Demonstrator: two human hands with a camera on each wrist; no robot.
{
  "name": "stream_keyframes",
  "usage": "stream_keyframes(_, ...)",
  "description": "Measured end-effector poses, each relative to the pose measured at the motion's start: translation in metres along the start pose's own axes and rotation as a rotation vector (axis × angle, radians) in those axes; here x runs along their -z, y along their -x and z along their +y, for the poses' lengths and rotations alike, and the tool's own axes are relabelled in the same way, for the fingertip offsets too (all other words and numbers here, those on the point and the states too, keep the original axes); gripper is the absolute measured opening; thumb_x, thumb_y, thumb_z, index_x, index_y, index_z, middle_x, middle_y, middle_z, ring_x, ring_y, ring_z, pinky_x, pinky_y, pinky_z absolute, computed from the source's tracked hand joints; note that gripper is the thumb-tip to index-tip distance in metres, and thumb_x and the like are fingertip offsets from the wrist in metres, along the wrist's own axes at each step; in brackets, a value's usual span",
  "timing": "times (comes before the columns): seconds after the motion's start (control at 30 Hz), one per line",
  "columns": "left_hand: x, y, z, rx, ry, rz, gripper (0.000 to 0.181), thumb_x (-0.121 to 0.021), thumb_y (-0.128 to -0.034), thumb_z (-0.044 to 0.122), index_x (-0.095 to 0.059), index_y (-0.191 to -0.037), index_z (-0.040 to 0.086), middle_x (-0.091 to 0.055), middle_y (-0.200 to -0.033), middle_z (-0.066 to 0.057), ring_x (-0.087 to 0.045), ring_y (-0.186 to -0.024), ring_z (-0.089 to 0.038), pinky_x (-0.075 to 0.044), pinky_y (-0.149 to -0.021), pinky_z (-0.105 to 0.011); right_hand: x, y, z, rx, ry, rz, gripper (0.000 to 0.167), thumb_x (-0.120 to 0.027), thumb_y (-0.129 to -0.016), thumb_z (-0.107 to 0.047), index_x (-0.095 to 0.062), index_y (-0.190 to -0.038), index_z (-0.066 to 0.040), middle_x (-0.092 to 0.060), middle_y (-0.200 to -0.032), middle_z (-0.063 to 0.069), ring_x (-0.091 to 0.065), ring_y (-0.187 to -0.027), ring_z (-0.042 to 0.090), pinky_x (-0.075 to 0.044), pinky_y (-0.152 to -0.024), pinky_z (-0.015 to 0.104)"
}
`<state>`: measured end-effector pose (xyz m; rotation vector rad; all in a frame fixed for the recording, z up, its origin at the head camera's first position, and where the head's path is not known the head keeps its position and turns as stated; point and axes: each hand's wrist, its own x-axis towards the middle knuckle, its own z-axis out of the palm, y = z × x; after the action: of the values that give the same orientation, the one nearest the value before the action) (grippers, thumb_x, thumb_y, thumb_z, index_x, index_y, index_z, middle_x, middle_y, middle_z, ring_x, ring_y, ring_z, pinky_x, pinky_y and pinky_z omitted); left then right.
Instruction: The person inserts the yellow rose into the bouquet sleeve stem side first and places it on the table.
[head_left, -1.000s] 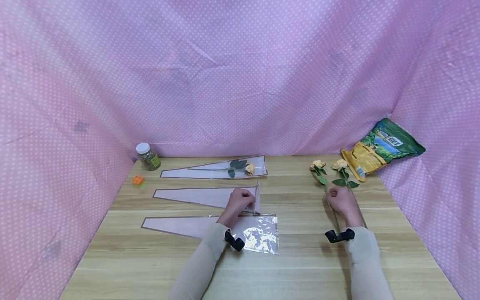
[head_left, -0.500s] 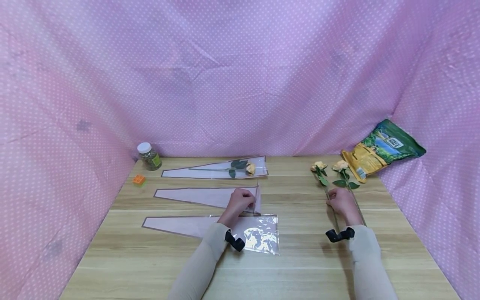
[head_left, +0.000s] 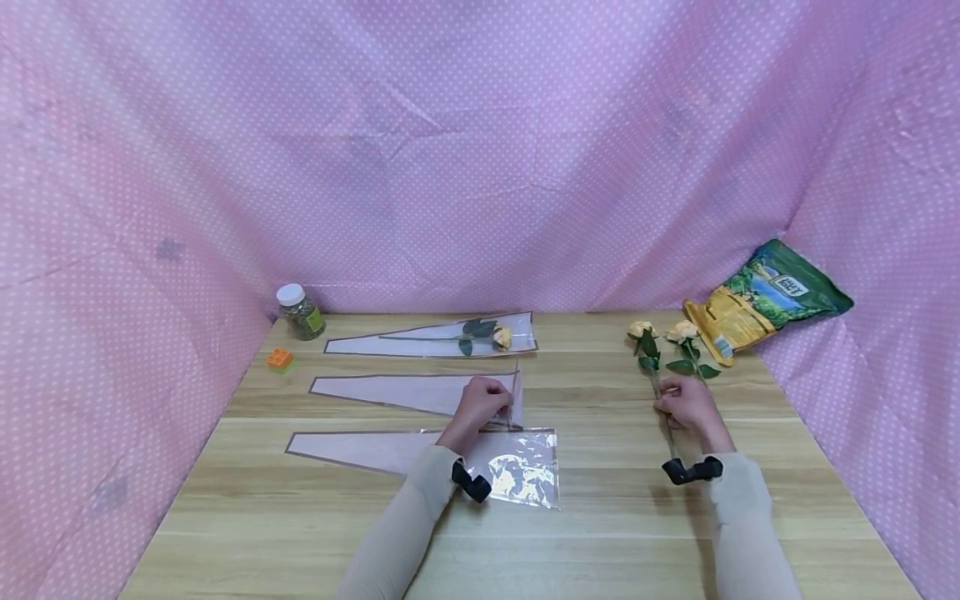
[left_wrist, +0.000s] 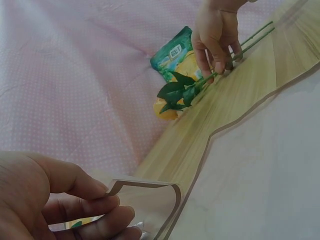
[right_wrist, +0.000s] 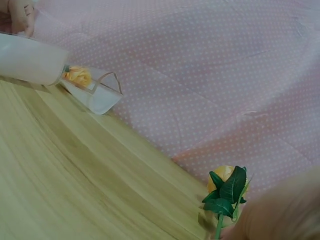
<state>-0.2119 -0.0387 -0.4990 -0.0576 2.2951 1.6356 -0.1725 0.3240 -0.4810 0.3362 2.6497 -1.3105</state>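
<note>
My left hand (head_left: 480, 404) pinches the brown-edged mouth of the middle clear flower sleeve (head_left: 397, 390), whose upper layer stands lifted. In the left wrist view the thumb and fingers (left_wrist: 100, 192) hold that rim. On the right, my right hand (head_left: 690, 408) pinches the green stem of a pale yellow rose (head_left: 641, 328), its bloom pointing away from me. A second yellow rose (head_left: 683, 331) lies just right of it, its stem partly hidden by the hand. In the right wrist view the held rose's leaves (right_wrist: 232, 185) show, while most of the right hand is out of view.
A back sleeve (head_left: 367, 344) has a yellow rose (head_left: 502, 337) in it. Nearest me lies a front sleeve (head_left: 517, 467), partly under the left forearm. A green-yellow bag (head_left: 765, 292) leans at the back right; a jar (head_left: 301, 315) and orange block (head_left: 280, 358) stand left.
My right hand has shifted slightly right, and the left-hand rose has moved and turned with it, nearer the second rose. My left hand keeps its hold on the middle sleeve.
</note>
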Motion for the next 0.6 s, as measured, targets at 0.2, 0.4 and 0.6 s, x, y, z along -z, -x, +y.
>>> stream_keyframes(0.2, -0.0004, -0.0003, -0.0010, 0.003, 0.007, 0.002, 0.009, -0.067, -0.0829, 0.008, -0.073, -0.077, 0.005, -0.063, -0.072, -0.001, -0.057, -0.071, -0.015, -0.046, -0.065, -0.025, -0.0007, 0.0014, 0.0014, -0.004, -0.194, -0.063, 0.053, -0.058, -0.093, 0.003, -0.037, -0.140, 0.019, -0.068, -0.086, -0.002, -0.062, -0.073, 0.002, -0.057, -0.062, 0.027)
stream_keyframes(0.4, -0.0007, -0.0008, -0.0026, -0.015, 0.001, 0.008, 0.009, -0.067, -0.0814, 0.007, -0.072, -0.075, 0.005, -0.063, -0.071, -0.001, -0.057, -0.070, -0.015, -0.046, -0.064, -0.024, -0.0012, 0.0030, -0.0009, 0.005, -0.370, -0.091, 0.059, -0.055, -0.095, 0.003, -0.029, -0.146, 0.015, -0.061, -0.084, -0.013, -0.065, -0.074, 0.002, -0.059, -0.066, 0.025)
stream_keyframes(0.6, -0.0006, -0.0011, -0.0025, -0.007, 0.011, 0.002, 0.008, -0.067, -0.0822, 0.008, -0.073, -0.077, 0.005, -0.063, -0.073, -0.001, -0.057, -0.072, -0.015, -0.046, -0.065, -0.025, 0.0021, 0.0072, -0.0069, 0.038, -0.478, -0.103, 0.048, -0.057, -0.098, -0.003, -0.039, -0.142, 0.004, -0.060, -0.088, -0.014, -0.066, -0.073, 0.003, -0.058, -0.067, 0.024)
